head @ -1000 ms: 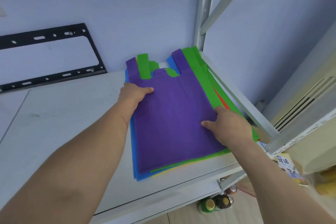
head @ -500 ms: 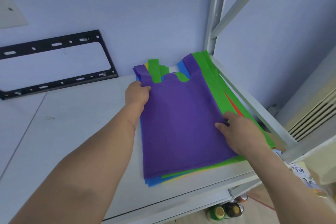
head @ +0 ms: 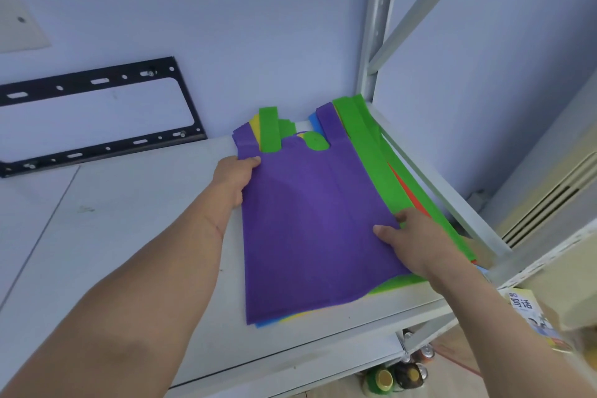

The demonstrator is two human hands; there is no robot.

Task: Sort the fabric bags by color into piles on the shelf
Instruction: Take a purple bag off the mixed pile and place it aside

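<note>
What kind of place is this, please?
Probably a storeroom or utility corner: a grey metal shelf against a bare wall, a black mounting bracket leaning there, and bottles kept on the floor below.

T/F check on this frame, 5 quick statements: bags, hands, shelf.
1. A purple bag lies on top of the stack. True.
2. The left hand grips the purple bag's left edge. True.
3. The right hand hangs clear of the bags. False: it holds the purple bag's right edge, thumb on top.
4. Green bags show to the right of the purple one. True.
5. The bags are already sorted into separate colour piles on the shelf. False: purple, green, blue, yellow and orange-red lie in one mixed stack.
</note>
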